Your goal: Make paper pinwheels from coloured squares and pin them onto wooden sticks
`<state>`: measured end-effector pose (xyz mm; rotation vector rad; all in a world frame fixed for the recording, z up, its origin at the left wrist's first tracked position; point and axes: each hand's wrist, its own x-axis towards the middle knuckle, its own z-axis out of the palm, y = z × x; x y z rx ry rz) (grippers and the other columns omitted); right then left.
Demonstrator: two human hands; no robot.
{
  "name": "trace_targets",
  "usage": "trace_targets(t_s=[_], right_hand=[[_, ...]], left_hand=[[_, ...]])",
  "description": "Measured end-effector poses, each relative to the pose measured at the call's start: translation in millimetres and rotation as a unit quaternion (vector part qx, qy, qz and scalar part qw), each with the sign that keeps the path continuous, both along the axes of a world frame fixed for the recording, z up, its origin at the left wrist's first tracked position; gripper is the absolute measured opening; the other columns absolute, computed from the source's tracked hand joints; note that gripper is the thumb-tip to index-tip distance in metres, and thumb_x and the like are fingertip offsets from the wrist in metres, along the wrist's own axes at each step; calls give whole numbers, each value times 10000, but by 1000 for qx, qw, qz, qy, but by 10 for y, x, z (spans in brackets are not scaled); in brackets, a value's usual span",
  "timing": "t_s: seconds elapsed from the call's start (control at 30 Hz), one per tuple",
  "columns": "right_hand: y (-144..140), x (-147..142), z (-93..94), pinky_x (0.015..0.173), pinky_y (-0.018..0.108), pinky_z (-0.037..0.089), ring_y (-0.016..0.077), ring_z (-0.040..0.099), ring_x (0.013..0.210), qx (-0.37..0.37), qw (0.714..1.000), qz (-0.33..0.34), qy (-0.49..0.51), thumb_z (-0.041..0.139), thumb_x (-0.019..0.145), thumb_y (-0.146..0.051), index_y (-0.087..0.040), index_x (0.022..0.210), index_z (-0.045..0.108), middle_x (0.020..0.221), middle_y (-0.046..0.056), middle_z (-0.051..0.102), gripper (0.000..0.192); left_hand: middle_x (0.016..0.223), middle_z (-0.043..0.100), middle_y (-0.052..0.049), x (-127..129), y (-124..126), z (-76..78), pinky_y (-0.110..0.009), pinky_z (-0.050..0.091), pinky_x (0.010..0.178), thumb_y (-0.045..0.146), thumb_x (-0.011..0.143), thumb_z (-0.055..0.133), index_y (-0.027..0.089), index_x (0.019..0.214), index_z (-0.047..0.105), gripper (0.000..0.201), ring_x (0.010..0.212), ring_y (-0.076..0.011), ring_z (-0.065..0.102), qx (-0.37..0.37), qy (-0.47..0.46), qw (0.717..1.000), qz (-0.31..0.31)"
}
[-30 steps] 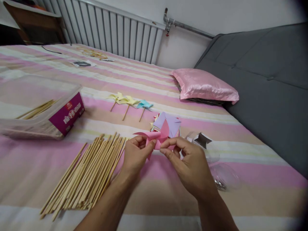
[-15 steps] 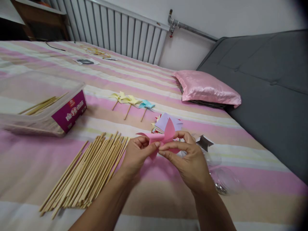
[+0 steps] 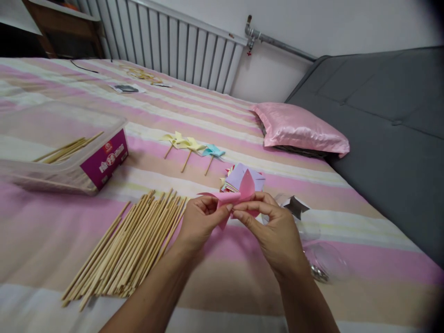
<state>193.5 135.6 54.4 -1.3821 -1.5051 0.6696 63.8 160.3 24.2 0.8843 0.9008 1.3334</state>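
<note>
Between my two hands is a pink paper pinwheel (image 3: 229, 198), its blades partly folded toward the centre. My left hand (image 3: 204, 217) pinches it from the left, thumb on the front near the middle. On the right side my right hand (image 3: 272, 226) is closed on it, thumb and fingertips meeting near the centre; what lies under those fingertips is hidden. One pointed blade stands up between the hands. Just behind is a stack of cut paper sheets (image 3: 239, 175) with a lilac one on top. Left of my left hand lies a pile of wooden sticks (image 3: 128, 245).
Two yellow pinwheels (image 3: 192, 144) and a blue pinwheel (image 3: 212, 151) on sticks lie farther back. A clear plastic box (image 3: 104, 157) holding sticks stands left. Clear round containers (image 3: 324, 261), one with small metal pieces, lie right. Beyond are a pink pillow (image 3: 301, 127) and a grey headboard (image 3: 378, 115).
The right hand's thumb and fingertips have drawn closer together at the pinwheel's centre. The whole view has shifted slightly, and both hands still hold the pinwheel.
</note>
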Motion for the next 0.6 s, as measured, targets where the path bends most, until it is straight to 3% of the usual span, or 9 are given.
trace_targets(t_s=[0.43,0.6], right_hand=[[-2,-50,18,831,356,422,187,584,817,-6,999,-29,24,713,684,-275,-220,684,695,804,17,652,58],[-13,-66,44,774,309,428,161,581,751,-10,998,-26,50,720,677,-280,-202,667,676,745,-1,653,91]], left_hand=[[440,474,56,-10,16,-46,-177,299,415,246,601,752,142,513,584,216,415,-50,393,10,-18,1000,-14],[429,448,65,-19,14,-33,-168,286,412,234,612,749,137,494,556,247,415,-41,378,18,-8,1000,-13]])
